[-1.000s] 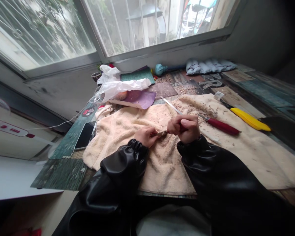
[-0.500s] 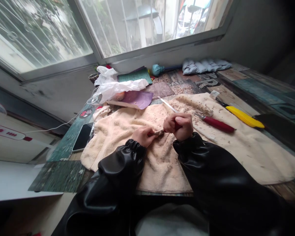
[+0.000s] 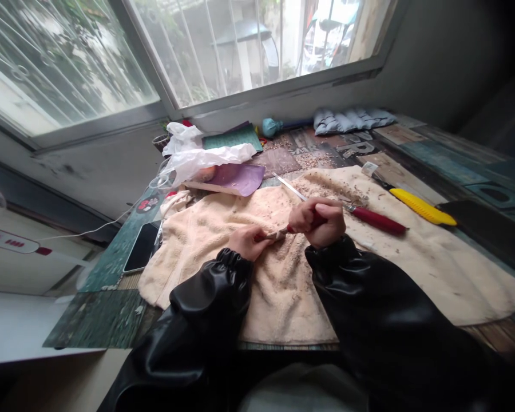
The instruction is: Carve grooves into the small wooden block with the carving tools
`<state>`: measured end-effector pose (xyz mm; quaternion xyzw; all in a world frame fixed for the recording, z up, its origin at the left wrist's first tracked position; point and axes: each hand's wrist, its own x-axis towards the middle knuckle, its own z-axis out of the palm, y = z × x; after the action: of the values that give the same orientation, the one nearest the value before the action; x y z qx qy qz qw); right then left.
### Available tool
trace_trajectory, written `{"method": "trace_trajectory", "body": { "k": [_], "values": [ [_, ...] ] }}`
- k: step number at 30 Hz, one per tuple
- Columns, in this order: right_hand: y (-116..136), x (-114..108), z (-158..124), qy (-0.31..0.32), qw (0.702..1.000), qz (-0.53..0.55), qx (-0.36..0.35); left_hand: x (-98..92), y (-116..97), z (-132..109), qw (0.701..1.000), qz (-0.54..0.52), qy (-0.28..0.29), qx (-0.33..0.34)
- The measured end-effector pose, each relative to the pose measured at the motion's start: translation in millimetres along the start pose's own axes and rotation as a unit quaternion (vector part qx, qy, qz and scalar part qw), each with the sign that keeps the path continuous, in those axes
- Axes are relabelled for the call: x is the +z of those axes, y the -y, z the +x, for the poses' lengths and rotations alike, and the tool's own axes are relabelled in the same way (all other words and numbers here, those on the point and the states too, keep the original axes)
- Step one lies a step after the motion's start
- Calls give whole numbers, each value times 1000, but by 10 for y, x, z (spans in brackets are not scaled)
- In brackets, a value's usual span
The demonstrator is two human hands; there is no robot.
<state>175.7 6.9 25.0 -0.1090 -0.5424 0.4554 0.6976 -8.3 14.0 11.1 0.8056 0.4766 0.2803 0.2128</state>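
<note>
My right hand [image 3: 323, 223] is closed in a fist around a red-handled carving tool [image 3: 289, 229]; the tool's tip points left. Between the fingers of my left hand [image 3: 245, 243] is a small piece of wood [image 3: 276, 235], partly covered by the fingertips. The tool's end meets or nearly meets the wood; exact contact cannot be made out. Both hands work low over a beige towel [image 3: 206, 229] sprinkled with shavings. Right of my fist lies another red-handled carving tool [image 3: 380, 221], and beyond my knuckles is a thin pale strip [image 3: 288, 186].
A yellow utility knife [image 3: 423, 207] lies on the towel's right side. At the left is a phone [image 3: 142, 247]. Behind the towel are a purple sheet [image 3: 242, 178], a white plastic bag [image 3: 212, 153], a green mat [image 3: 236, 139] and a grey-blue padded bundle [image 3: 354, 121] beneath the window.
My right fist has shifted slightly right, away from my left hand, and more of the red tool shows between them. The whole view has tilted a little. Both hands keep their grip.
</note>
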Motion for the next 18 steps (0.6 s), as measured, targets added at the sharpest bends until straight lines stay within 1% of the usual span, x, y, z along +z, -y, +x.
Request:
{"method": "trace_trajectory", "body": {
  "k": [2,6,10,18],
  "values": [
    [4,8,-1,17,1000,9,-11,-12,-9,13,1000,2,2,2],
    [-31,53,-61,47,999,14,-4,-25,-11,28,1000,-2,1,4],
    [-46,102,-101,52,999,3,-1,-9,18,25,1000,-2,8,5],
    [-6,112,-83,55,998,-32,5,10,165,5,998,-8,63,-2]
  ]
}}
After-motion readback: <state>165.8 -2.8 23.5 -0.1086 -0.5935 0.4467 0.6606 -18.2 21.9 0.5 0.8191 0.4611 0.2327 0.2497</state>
